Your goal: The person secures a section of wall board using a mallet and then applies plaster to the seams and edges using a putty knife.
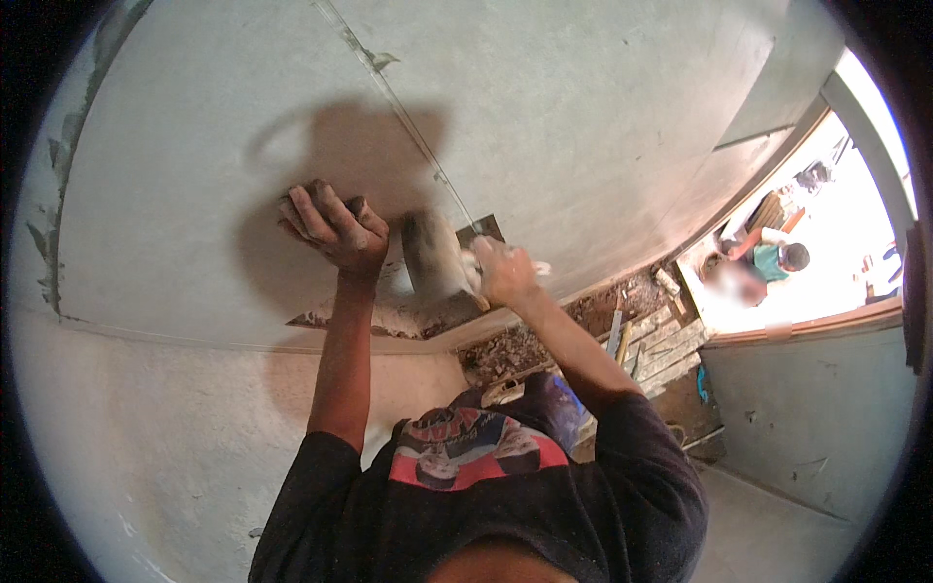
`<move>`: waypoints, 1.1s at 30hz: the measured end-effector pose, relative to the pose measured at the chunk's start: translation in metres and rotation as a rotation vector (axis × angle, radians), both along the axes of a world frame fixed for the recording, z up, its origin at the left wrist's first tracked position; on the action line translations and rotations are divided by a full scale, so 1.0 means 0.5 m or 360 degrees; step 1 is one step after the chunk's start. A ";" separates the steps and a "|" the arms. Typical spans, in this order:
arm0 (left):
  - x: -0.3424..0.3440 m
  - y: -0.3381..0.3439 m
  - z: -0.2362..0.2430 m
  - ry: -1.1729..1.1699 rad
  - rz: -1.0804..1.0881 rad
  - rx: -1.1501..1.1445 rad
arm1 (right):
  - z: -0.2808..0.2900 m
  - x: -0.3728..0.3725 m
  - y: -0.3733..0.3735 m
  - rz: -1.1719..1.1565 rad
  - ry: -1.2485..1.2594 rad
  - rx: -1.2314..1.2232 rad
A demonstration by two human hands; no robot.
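the trowel [431,255] is at the wall [583,126], near its lower edge, the broad pale blade blurred and just left of the right hand [507,272]. that hand is closed, fingers wrapped around the handle; whether the blade touches the wall i cannot tell. the left hand [335,231] is raised farther left, fingers curled in, about half closed, and whether it holds anything is not clear. a dark patch [483,229] shows just above the right hand, at the lower end of a thin straight line [399,111] running down the wall. rubble [510,356] and boards [673,342] lie on the floor, and a person [768,260] in a teal top is beyond the doorway at right.
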State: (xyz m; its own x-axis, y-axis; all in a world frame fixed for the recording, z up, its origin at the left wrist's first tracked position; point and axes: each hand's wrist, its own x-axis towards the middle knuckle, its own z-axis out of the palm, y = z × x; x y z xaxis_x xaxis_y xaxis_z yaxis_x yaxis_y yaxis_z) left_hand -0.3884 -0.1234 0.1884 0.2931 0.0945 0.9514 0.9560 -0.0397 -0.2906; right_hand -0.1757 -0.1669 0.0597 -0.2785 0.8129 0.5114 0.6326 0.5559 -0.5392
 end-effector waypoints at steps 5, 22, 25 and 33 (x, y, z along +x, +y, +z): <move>-0.004 0.003 0.003 -0.0037 -0.0009 -0.0071 | -0.002 -0.006 0.003 -0.0091 0.0013 0.0052; -0.019 -0.001 -0.011 -0.0023 0.0037 -0.0093 | 0.235 0.015 -0.149 0.0362 0.0709 -0.0110; -0.057 0.050 -0.084 0.0052 0.0344 -0.0081 | 0.277 0.004 -0.106 0.0392 0.0574 0.0296; -0.008 -0.007 -0.007 -0.0468 -0.0242 -0.0572 | 0.359 -0.017 0.008 0.0306 0.0342 0.0303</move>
